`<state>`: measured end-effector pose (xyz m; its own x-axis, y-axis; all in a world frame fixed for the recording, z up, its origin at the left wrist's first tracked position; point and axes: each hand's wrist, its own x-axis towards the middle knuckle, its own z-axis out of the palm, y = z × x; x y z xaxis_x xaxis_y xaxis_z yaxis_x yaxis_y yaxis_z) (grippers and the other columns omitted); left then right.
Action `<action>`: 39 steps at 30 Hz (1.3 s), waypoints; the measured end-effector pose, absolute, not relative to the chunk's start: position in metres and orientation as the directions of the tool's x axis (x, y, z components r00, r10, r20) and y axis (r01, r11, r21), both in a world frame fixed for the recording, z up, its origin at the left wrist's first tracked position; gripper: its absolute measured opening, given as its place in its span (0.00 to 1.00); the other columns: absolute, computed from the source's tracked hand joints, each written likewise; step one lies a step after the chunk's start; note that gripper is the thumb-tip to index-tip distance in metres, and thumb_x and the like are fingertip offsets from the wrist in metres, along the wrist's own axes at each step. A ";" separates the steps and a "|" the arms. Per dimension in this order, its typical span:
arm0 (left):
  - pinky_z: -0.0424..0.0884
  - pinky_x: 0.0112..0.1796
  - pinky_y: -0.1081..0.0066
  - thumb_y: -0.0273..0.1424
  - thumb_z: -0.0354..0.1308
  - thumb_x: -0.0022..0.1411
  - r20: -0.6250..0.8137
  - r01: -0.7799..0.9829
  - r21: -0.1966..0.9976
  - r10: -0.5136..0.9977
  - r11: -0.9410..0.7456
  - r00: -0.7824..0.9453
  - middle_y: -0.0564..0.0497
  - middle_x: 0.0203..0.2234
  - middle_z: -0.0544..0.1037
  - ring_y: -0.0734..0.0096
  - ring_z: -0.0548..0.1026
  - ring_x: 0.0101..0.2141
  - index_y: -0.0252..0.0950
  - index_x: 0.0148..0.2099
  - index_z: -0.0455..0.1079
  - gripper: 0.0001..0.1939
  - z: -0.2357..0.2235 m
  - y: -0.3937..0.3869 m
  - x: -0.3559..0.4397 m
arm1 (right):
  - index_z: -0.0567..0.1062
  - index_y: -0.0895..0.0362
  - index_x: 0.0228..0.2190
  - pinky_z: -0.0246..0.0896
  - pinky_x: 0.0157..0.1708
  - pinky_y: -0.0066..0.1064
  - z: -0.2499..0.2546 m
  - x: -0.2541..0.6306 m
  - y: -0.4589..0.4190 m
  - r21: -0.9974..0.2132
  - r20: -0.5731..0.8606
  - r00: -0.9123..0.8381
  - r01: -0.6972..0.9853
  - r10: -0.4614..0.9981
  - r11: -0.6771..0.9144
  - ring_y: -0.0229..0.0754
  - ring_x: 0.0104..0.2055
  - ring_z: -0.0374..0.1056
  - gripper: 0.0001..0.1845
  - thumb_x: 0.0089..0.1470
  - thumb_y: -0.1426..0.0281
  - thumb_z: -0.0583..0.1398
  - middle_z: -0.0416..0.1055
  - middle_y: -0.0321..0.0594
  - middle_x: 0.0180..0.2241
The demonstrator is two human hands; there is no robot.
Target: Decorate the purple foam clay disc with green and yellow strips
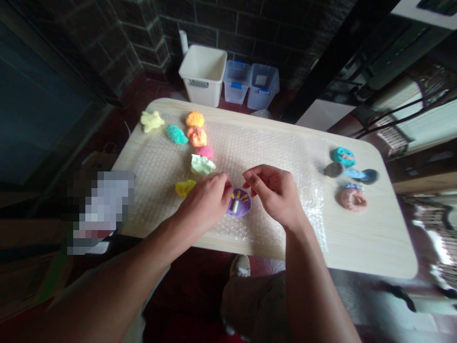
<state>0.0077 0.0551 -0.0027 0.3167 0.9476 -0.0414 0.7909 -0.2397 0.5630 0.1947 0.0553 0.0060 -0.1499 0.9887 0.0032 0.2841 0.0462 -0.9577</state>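
Note:
A purple clay disc (239,203) with small yellow strips on it lies on the bubble wrap (271,157) near the table's front edge. My left hand (206,202) rests at its left edge, fingers curled and touching the disc. My right hand (273,190) hovers just right of the disc with thumb and fingers pinched together; what they hold is too small to make out. A yellow clay lump (184,187) lies left of my left hand.
More clay pieces lie at the back left: yellow star (152,120), teal (176,135), orange (194,118), peach (197,136), pink (205,152), pale green (202,165). Blue, grey and pink clay shapes (348,178) lie on the right. A white bin (203,74) and two clear boxes (252,85) stand behind the table.

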 end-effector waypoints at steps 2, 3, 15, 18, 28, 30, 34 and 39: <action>0.70 0.38 0.63 0.25 0.55 0.71 -0.043 0.781 0.579 0.947 -0.235 0.317 0.44 0.35 0.83 0.58 0.81 0.38 0.33 0.41 0.75 0.07 -0.002 0.055 0.007 | 0.81 0.59 0.34 0.62 0.25 0.30 0.006 0.195 0.056 -0.958 0.000 -0.150 0.285 0.989 0.043 0.39 0.27 0.70 0.18 0.64 0.56 0.64 0.79 0.42 0.28; 0.70 0.39 0.63 0.25 0.55 0.71 -0.043 0.775 0.589 0.948 -0.231 0.315 0.44 0.36 0.83 0.58 0.81 0.38 0.33 0.41 0.75 0.07 -0.002 0.055 0.007 | 0.81 0.59 0.34 0.62 0.25 0.30 0.005 0.196 0.056 -0.957 -0.002 -0.147 0.286 0.989 0.041 0.39 0.27 0.70 0.18 0.64 0.56 0.64 0.78 0.42 0.28; 0.70 0.35 0.68 0.24 0.61 0.66 -0.149 0.698 0.711 0.952 -0.085 0.268 0.46 0.35 0.85 0.64 0.81 0.34 0.33 0.42 0.81 0.07 -0.001 0.060 0.004 | 0.80 0.59 0.30 0.61 0.25 0.31 -0.007 0.201 0.062 -0.899 -0.057 -0.018 0.436 0.998 -0.044 0.41 0.26 0.72 0.20 0.63 0.56 0.63 0.80 0.44 0.27; 0.71 0.34 0.69 0.24 0.61 0.65 -0.154 0.657 0.751 0.950 -0.065 0.270 0.46 0.36 0.86 0.64 0.82 0.35 0.34 0.41 0.81 0.07 -0.006 0.060 0.003 | 0.81 0.59 0.30 0.61 0.25 0.32 -0.010 0.202 0.063 -0.874 -0.079 -0.025 0.483 0.997 -0.057 0.41 0.26 0.72 0.20 0.64 0.56 0.62 0.79 0.44 0.27; 0.73 0.32 0.70 0.28 0.60 0.63 -0.204 0.533 0.846 0.924 0.000 0.323 0.46 0.34 0.86 0.65 0.82 0.32 0.35 0.40 0.82 0.08 -0.013 0.062 0.000 | 0.82 0.60 0.31 0.57 0.26 0.31 -0.010 0.200 0.062 -0.836 -0.110 -0.097 0.548 0.989 -0.039 0.39 0.27 0.67 0.20 0.64 0.58 0.60 0.77 0.41 0.26; 0.73 0.31 0.71 0.28 0.61 0.63 -0.215 0.509 0.861 0.918 0.016 0.334 0.47 0.33 0.86 0.65 0.82 0.32 0.35 0.39 0.82 0.08 -0.012 0.063 -0.001 | 0.81 0.60 0.29 0.55 0.25 0.30 -0.007 0.199 0.061 -0.829 -0.107 -0.130 0.559 0.986 -0.016 0.37 0.26 0.64 0.20 0.65 0.58 0.60 0.75 0.39 0.25; 0.74 0.31 0.71 0.27 0.61 0.62 -0.230 0.480 0.876 0.910 0.039 0.346 0.47 0.32 0.86 0.66 0.82 0.31 0.34 0.38 0.81 0.07 -0.014 0.063 -0.002 | 0.78 0.60 0.24 0.49 0.23 0.30 -0.001 0.198 0.059 -0.817 -0.089 -0.187 0.575 0.978 0.036 0.34 0.24 0.59 0.22 0.66 0.60 0.59 0.68 0.34 0.20; 0.74 0.30 0.72 0.27 0.60 0.62 -0.240 0.462 0.885 0.899 0.049 0.366 0.47 0.31 0.85 0.66 0.82 0.31 0.34 0.37 0.80 0.07 -0.014 0.063 -0.004 | 0.81 0.60 0.25 0.51 0.23 0.29 0.002 0.197 0.057 -0.817 -0.096 -0.216 0.575 0.972 0.047 0.35 0.23 0.62 0.19 0.65 0.65 0.60 0.72 0.35 0.21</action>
